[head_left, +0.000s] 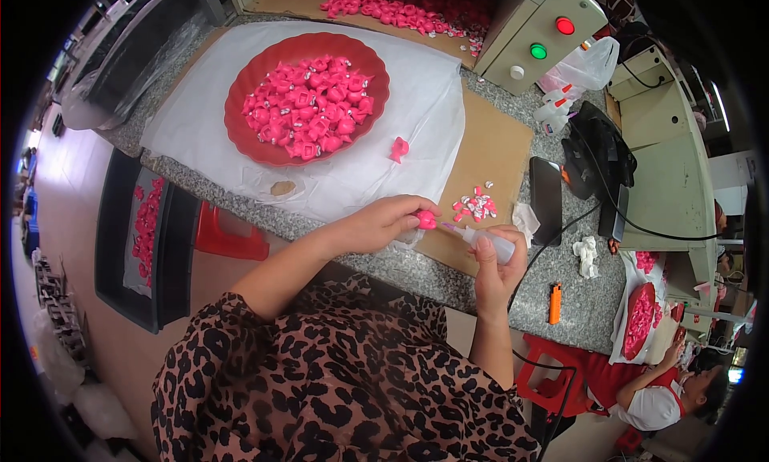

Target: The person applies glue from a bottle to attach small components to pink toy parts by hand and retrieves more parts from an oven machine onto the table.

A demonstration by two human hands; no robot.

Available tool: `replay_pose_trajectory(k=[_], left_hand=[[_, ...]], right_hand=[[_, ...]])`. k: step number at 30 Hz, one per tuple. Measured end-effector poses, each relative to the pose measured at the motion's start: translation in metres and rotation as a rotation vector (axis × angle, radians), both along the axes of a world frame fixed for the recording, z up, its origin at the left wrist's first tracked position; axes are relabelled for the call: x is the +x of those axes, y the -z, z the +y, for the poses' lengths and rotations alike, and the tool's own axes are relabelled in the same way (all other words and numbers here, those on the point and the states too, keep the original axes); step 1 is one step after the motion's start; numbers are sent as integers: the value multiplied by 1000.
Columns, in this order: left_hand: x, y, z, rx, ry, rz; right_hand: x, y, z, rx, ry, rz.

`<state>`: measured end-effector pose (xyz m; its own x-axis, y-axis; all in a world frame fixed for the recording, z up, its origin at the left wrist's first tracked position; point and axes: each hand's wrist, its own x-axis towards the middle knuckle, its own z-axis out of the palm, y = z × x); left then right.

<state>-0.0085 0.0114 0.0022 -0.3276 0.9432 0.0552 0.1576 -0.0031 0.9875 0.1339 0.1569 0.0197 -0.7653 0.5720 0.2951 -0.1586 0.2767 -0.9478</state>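
Between the thumb and fingers of my left hand (384,223) is a small pink plastic figure (427,219). My right hand (498,268) grips a clear squeeze bottle (490,242) whose thin purple tip (450,226) points at the figure, very close to it; whether they touch I cannot tell. Beyond my hands lies a little heap of pink and white pieces (476,205) on brown cardboard (497,146). One single pink figure (399,148) rests on the white paper (432,102). A red scalloped bowl (240,130) there holds many similar figures.
A machine panel (545,38) with buttons stands at the back right, beside an opening full of pink pieces. On the granite tabletop at right lie a phone (545,198), crumpled tissue (586,256), an orange cutter (555,303) and a cable. A co-worker (649,394) sits at lower right.
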Motion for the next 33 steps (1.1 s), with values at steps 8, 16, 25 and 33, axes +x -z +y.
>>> replay_pose_trajectory(k=[8, 16, 25, 33], left_hand=[[0, 2, -1, 19, -3, 0], [-1, 4, -1, 10, 3, 5], [-1, 3, -1, 2, -2, -13], [0, 4, 0, 25, -35, -16]], right_hand=[[0, 0, -1, -39, 1, 12], [0, 1, 0, -44, 1, 9], [0, 1, 0, -58, -9, 24], [2, 0, -4, 14, 9, 0]])
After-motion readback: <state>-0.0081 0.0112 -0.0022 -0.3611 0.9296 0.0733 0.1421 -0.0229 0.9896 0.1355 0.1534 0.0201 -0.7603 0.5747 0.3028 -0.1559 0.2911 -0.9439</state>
